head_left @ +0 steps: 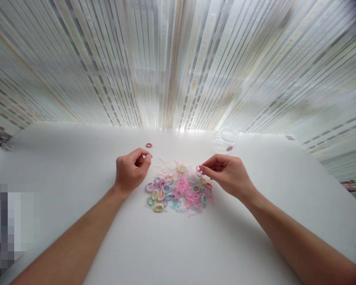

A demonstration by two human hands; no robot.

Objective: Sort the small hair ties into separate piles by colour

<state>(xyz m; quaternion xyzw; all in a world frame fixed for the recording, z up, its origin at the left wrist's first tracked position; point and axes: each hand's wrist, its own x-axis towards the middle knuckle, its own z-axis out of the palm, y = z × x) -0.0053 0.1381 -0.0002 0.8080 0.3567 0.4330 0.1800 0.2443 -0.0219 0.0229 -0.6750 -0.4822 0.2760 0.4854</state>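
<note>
A heap of small pastel hair ties and thin elastic bands (182,186) lies on the white table (178,245) between my hands. At the heap's right edge, my right hand (230,172) pinches a small pink hair tie (198,168) between thumb and fingertips. My left hand (132,170) is curled at the upper left of the heap, thumb pressed to the index finger; whatever may be between them is hidden. Just beyond it, a single red hair tie (148,145) lies apart from the heap.
Toward the back right of the table stands a clear round plastic container (225,138), with a dark reddish spot near its base. A striped curtain (172,63) hangs behind the table's far edge. Dark items show at the far left edge.
</note>
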